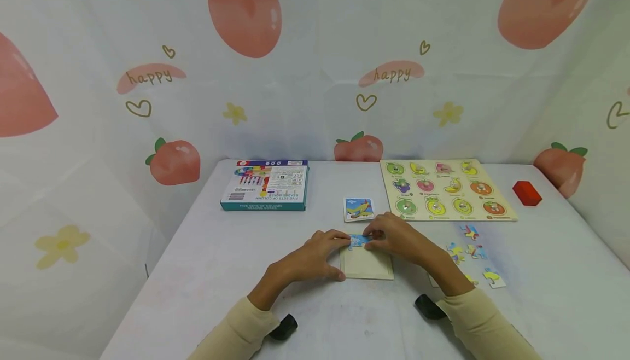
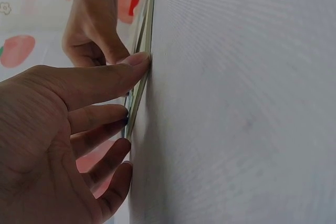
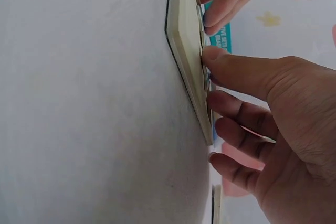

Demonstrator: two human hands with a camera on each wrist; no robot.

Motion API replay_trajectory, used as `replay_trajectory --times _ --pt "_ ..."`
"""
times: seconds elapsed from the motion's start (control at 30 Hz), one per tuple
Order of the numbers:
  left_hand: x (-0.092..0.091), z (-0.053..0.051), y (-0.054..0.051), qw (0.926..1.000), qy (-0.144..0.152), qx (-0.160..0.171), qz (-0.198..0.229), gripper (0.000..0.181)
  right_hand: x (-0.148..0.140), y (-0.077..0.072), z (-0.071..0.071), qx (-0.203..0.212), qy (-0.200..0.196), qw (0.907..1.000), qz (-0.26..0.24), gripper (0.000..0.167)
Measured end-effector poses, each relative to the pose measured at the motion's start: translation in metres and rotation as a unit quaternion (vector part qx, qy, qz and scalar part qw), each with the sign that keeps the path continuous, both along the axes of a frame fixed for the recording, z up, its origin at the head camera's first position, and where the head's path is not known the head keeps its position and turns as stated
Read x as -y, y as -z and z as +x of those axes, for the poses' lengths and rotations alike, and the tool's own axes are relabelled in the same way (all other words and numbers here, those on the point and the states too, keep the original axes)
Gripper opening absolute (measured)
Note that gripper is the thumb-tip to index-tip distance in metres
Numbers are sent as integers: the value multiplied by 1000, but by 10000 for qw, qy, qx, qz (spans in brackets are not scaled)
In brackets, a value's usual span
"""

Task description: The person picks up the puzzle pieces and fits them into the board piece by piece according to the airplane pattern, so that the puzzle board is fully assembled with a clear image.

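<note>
A small wooden puzzle board (image 1: 366, 266) lies on the table in front of me, with blue jigsaw pieces (image 1: 358, 241) along its far edge. My left hand (image 1: 312, 255) holds the board at its left side, thumb at the near left corner and index finger on the pieces. In the left wrist view that thumb (image 2: 137, 60) touches the board's edge. My right hand (image 1: 400, 238) pinches a puzzle piece at the far right of the board between thumb and fingers; the fingers mostly hide it. Right behind the board lies a picture card (image 1: 359, 209) with a yellow plane.
Loose puzzle pieces (image 1: 476, 251) lie to the right, some partly behind the right forearm. A fruit puzzle board (image 1: 448, 189) sits at the back right, beside a red block (image 1: 527, 193). At the back left is a boxed bead set (image 1: 266, 186).
</note>
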State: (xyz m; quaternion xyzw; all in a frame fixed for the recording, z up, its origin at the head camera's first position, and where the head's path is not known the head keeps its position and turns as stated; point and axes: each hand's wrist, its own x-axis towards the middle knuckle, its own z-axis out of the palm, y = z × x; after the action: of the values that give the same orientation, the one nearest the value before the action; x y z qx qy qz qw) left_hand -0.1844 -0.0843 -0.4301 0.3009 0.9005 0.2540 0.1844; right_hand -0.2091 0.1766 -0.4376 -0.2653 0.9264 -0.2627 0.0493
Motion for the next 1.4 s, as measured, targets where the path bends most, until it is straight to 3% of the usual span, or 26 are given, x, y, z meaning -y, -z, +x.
replay_trajectory --times 0.53,0.83,1.4 --pt "-3 1 -1 10000 29 -47 -1 75 -2 -3 -2 64 64 10000 20 20" --pt "-7 3 -2 9984 540 -131 32 71 -3 -1 -2 -87 11 10000 -48 18" --pt "-8 3 -1 9992 349 150 -119 76 -7 -1 -2 -50 71 10000 -26 24"
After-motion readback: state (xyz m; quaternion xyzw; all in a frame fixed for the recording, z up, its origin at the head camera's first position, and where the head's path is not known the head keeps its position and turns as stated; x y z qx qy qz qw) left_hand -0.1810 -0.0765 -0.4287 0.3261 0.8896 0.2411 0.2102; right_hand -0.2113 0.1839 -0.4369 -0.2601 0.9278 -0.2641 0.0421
